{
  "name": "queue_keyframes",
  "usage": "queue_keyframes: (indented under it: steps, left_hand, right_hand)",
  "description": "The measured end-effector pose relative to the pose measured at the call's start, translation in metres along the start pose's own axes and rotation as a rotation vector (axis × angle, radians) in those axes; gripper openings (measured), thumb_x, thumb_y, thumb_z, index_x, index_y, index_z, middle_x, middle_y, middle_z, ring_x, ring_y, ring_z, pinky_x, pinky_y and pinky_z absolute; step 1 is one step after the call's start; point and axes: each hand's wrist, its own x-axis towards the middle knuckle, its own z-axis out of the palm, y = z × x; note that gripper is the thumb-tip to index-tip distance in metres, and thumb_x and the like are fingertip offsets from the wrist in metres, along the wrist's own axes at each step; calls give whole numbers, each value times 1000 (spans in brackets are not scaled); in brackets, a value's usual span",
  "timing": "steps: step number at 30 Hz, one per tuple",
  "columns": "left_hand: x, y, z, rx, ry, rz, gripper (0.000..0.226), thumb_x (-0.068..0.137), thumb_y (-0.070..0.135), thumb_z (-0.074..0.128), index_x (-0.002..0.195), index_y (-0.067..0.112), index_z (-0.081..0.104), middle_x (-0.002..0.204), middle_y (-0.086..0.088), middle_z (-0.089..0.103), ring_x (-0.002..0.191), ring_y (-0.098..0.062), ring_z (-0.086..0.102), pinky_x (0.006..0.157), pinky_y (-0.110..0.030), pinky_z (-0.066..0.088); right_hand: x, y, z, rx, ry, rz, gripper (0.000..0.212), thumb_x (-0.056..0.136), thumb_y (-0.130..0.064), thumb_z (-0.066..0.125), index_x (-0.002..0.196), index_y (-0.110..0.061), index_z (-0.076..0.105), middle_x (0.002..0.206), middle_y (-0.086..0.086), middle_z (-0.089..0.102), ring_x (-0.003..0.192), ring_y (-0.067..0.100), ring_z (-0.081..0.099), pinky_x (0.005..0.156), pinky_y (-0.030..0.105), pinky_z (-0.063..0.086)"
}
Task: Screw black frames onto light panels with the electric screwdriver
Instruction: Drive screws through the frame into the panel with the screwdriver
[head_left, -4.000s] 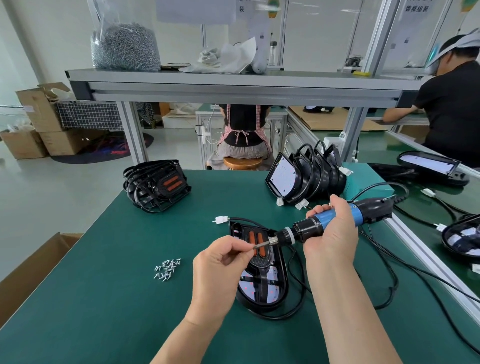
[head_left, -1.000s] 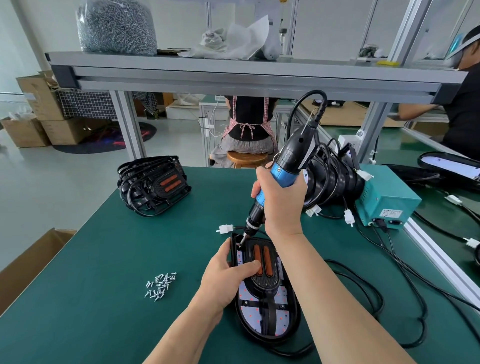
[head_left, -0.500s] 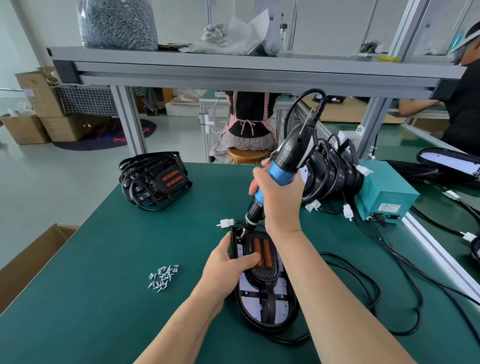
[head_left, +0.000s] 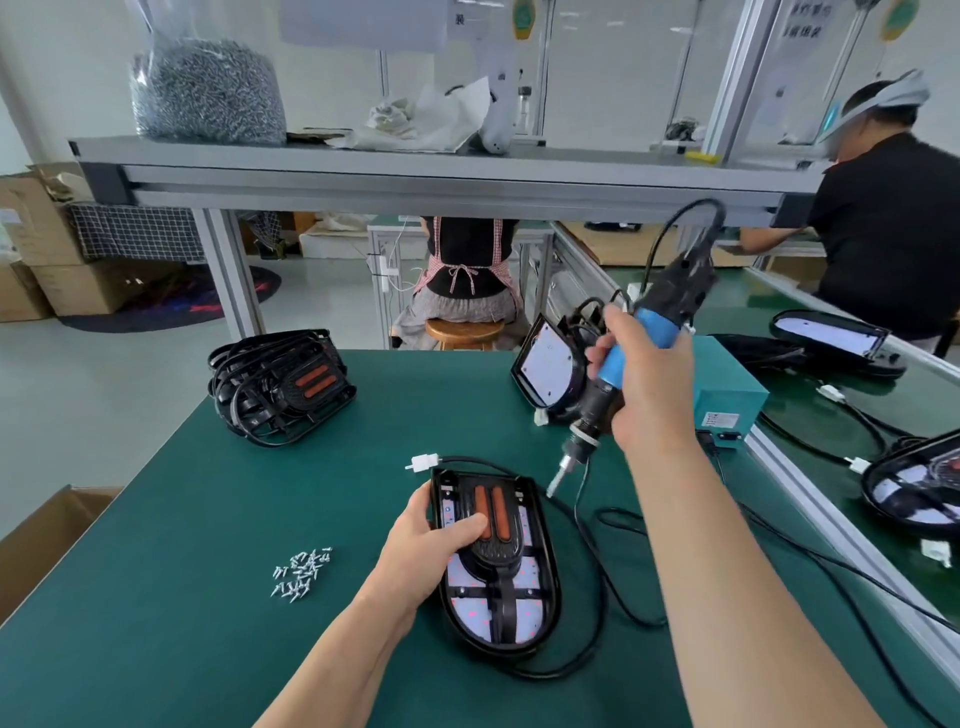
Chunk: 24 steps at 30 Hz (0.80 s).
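Observation:
A light panel (head_left: 498, 608) lies flat on the green mat with a black frame (head_left: 493, 525) bearing two orange strips on top of it. My left hand (head_left: 426, 540) holds its left edge, thumb lying across the frame. My right hand (head_left: 644, 384) grips the blue and black electric screwdriver (head_left: 623, 364), lifted to the right of the panel with its bit (head_left: 555, 483) in the air past the frame's top right corner. A small heap of screws (head_left: 301, 571) lies on the mat to the left.
A stack of black frames (head_left: 280, 387) sits at the back left. Panels (head_left: 548, 364) lean beside a teal power box (head_left: 727, 395). Black cables (head_left: 597, 597) loop around the panel. A person in black stands at the right bench. A shelf (head_left: 415, 176) spans overhead.
My right hand lifted the screwdriver off the frame's top left corner and swung it up to the right. My left hand stays on the panel.

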Motion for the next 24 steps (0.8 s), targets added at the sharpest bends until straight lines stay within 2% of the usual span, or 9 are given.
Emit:
queue_keyframes:
  steps: [3, 5, 7, 10, 14, 16, 19, 23, 24]
  left_hand:
    - [3, -2, 0, 8, 17, -19, 41, 81, 20, 82, 116, 25, 61, 99, 9, 78, 90, -11, 75, 79, -27, 54]
    - [4, -4, 0, 17, 31, -31, 37, 83, 20, 81, 115, 22, 62, 97, 9, 78, 89, -11, 75, 78, -28, 54]
    - [5, -5, 0, 29, 46, -34, 35, 82, 22, 82, 112, 21, 63, 94, 9, 78, 86, -11, 75, 76, -28, 55]
    - [7, -6, 0, 45, 56, -36, 33, 82, 23, 82, 110, 21, 64, 93, 10, 78, 85, -11, 76, 76, -30, 56]
    - [7, -6, 1, 61, 56, -34, 33, 82, 24, 82, 110, 20, 64, 93, 9, 78, 85, -12, 76, 78, -31, 56]
    - [6, -5, 0, 69, 48, -35, 34, 82, 25, 82, 111, 20, 64, 95, 9, 79, 86, -13, 76, 80, -32, 56]
    - [5, -5, -3, 91, 37, -35, 37, 81, 28, 83, 113, 20, 66, 99, 6, 79, 90, -15, 76, 88, -38, 57]
    - [0, -8, -6, 108, 47, 8, 40, 74, 37, 84, 108, 21, 72, 96, 4, 79, 88, -15, 76, 85, -37, 57]
    - [-2, -10, -6, 107, 74, 34, 39, 72, 41, 81, 106, 24, 73, 97, 5, 79, 89, -14, 76, 86, -38, 57]
  right_hand:
    - [9, 3, -44, -169, 80, 134, 39, 93, -25, 75, 119, -6, 53, 91, 13, 69, 52, 14, 64, 48, 26, 51]
    - [15, 7, -76, -239, 116, 201, 40, 93, -29, 75, 119, -5, 56, 104, 17, 67, 52, 16, 65, 52, 28, 52]
    - [21, 12, -106, -300, 158, 247, 40, 94, -29, 74, 120, -4, 56, 103, 17, 63, 50, 17, 65, 54, 31, 52]
    - [25, 20, -141, -393, 224, 382, 51, 94, -29, 74, 131, -1, 52, 107, 16, 57, 60, 24, 66, 58, 36, 53]
    - [18, 35, -160, -425, 223, 519, 56, 94, -26, 75, 135, -6, 44, 113, 18, 52, 64, 29, 64, 58, 39, 56]
    - [12, 44, -158, -441, 225, 512, 52, 94, -24, 74, 130, -10, 39, 108, 16, 52, 66, 28, 63, 61, 41, 59]
    - [5, 58, -154, -458, 273, 386, 45, 94, -15, 73, 119, -13, 35, 100, 13, 52, 69, 24, 61, 63, 39, 59]
    - [-3, 69, -154, -840, 312, 207, 36, 91, -23, 73, 106, -6, 44, 101, 17, 55, 72, 25, 54, 58, 34, 41]
    - [-4, 71, -155, -924, 302, 194, 35, 91, -26, 73, 103, -4, 48, 105, 19, 54, 77, 30, 55, 59, 36, 42]
